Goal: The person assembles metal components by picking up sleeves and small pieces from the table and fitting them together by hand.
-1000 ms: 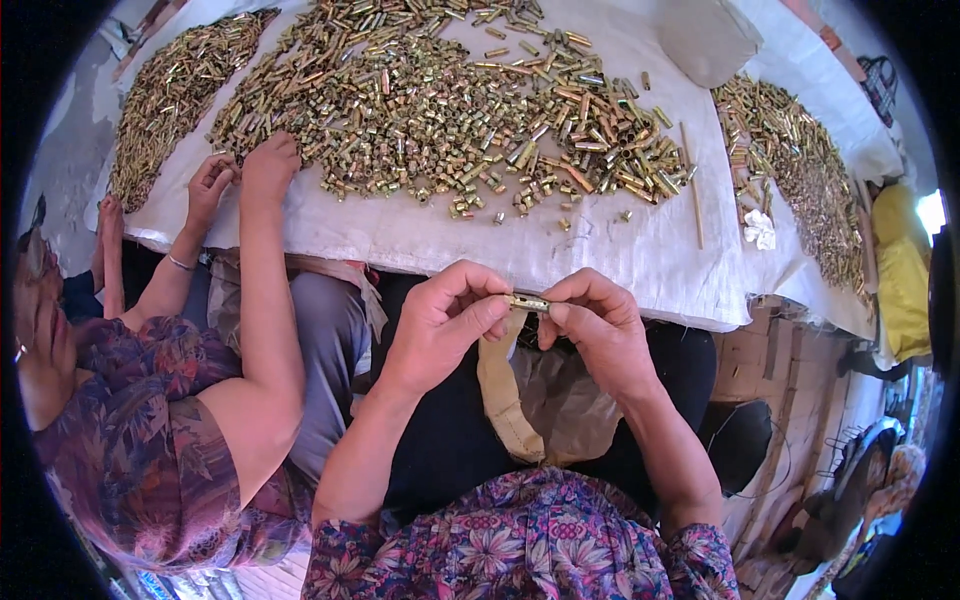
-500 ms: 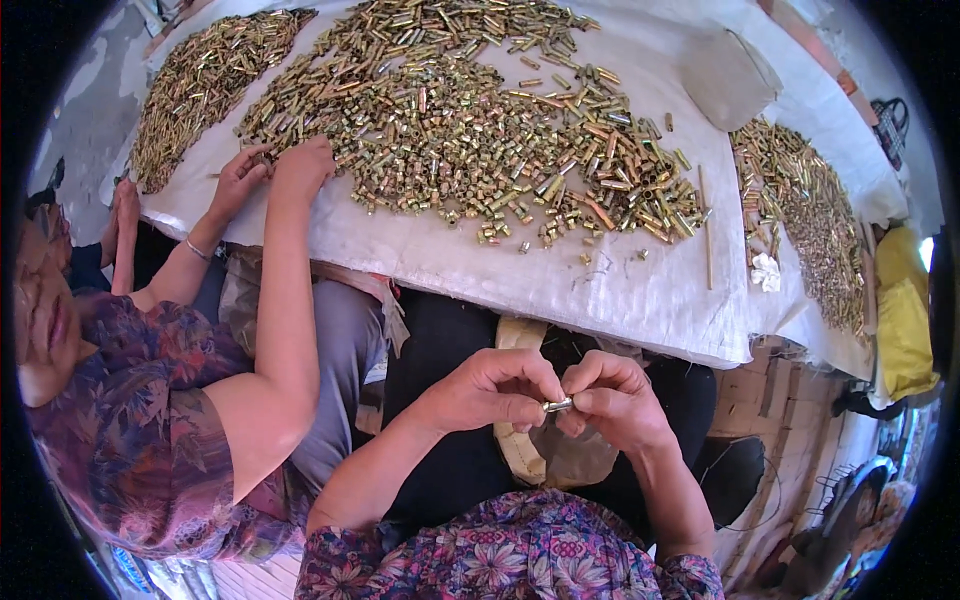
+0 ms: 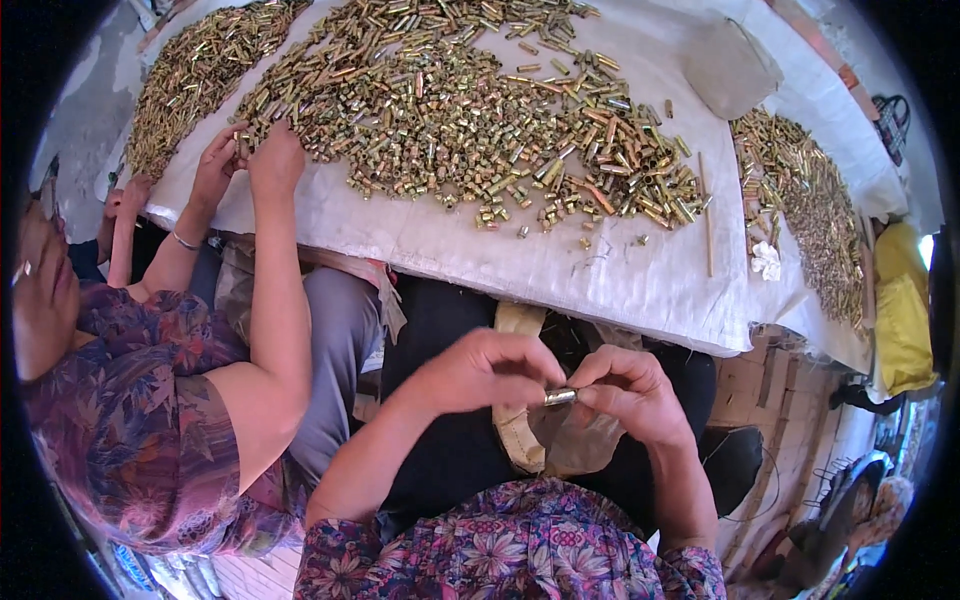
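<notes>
Bright-ish, soft lt; glare far R; glints on metal tubes (image 3: 430, 150); fisheye bend, blk rim.

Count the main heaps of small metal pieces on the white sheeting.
3: a left heap, a large middle heap, and a right heap. More may lie past the picture's upper edge.

Shiny metal cylinder (image 3: 560, 397) in right hand (image 3: 632, 393)

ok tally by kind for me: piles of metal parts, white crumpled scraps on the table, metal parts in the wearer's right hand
Metal piles: 3
White crumpled scrap: 1
Metal part in the wearer's right hand: 1
Total: 5
</notes>
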A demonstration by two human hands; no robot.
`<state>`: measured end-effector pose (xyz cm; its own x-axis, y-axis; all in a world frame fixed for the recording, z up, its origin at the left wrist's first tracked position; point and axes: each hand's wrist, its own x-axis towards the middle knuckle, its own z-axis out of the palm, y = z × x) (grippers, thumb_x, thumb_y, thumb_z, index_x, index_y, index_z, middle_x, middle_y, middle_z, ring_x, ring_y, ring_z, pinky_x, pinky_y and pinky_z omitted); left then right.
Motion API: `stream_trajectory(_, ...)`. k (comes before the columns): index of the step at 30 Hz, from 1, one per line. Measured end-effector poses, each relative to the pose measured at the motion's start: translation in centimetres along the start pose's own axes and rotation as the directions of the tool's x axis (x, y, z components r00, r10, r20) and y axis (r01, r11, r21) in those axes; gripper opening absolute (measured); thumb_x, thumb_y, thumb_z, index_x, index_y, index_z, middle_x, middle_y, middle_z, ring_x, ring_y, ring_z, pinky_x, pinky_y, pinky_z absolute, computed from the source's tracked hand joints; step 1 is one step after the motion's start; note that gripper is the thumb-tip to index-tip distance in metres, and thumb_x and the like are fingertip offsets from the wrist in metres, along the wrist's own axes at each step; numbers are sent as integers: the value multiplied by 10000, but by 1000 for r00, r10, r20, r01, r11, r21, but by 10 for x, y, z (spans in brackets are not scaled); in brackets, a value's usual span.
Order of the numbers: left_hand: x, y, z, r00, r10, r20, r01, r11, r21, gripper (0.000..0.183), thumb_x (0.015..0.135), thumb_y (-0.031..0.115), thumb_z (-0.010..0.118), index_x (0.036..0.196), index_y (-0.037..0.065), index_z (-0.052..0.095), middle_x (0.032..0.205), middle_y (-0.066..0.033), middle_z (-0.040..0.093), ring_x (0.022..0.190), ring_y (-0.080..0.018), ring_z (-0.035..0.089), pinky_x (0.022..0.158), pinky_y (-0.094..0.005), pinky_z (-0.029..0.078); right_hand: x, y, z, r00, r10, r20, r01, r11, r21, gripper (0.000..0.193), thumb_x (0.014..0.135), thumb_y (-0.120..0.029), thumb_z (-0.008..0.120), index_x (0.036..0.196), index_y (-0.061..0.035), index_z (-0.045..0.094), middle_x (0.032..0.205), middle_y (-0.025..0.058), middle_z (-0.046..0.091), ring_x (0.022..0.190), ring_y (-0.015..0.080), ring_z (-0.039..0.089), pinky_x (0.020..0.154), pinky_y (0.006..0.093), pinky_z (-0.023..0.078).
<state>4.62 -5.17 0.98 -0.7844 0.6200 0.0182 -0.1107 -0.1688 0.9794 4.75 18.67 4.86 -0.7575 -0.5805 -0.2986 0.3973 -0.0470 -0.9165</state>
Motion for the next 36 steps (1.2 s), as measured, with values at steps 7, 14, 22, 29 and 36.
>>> stream_trajectory(7, 26, 8, -80, 793, 324, -516, 234, 620, 749, 210, 831, 144, 670, 1015, 49, 633, 793, -81, 610, 704, -228, 612, 647, -345, 486, 30, -18, -34, 981, -102, -166, -29, 766, -642, 165, 841, -103, 669, 946, 22, 653, 789, 78, 661, 748, 102, 592, 690, 281, 488)
stream_trajectory(14, 59, -1, -78, 744, 354, -567, 457, 349, 818, 225, 804, 214, 687, 991, 108, 618, 892, -105, 619, 844, -344, 622, 696, -459, 482, 161, -20, -62, 728, -656, -200, 115, 405, -907, 224, 853, -189, 659, 975, -4, 629, 702, 112, 607, 649, 179, 585, 609, 321, 465)
stream_trajectory(22, 61, -5, -84, 717, 354, -601, 459, 410, 788, 179, 816, 195, 667, 949, 83, 623, 868, -120, 644, 793, -320, 632, 670, -416, 477, 203, -27, -51, 741, -631, -230, -170, 155, -973, 272, 823, -249, 668, 974, -31, 610, 816, 165, 648, 749, 340, 632, 679, 432, 490)
stream_trajectory(29, 43, 3, -71, 699, 131, -703, 258, 870, 419, 119, 882, 109, 596, 967, 30, 620, 831, -58, 660, 713, -160, 626, 631, -296, 487, 166, -11, -54, 749, -534, -392, 200, 746, -635, 84, 852, -78, 588, 919, -29, 578, 728, 54, 601, 659, 147, 577, 638, 282, 473)
stream_trajectory(36, 32, 7, -19, 864, -71, -499, -7, 988, -153, 102, 918, 65, 560, 1007, 17, 574, 846, -57, 651, 728, -97, 606, 655, -247, 500, 86, 18, -8, 935, -220, -280, 223, 975, -20, 94, 865, -18, 562, 958, -24, 573, 756, 38, 593, 700, 100, 561, 676, 243, 469)
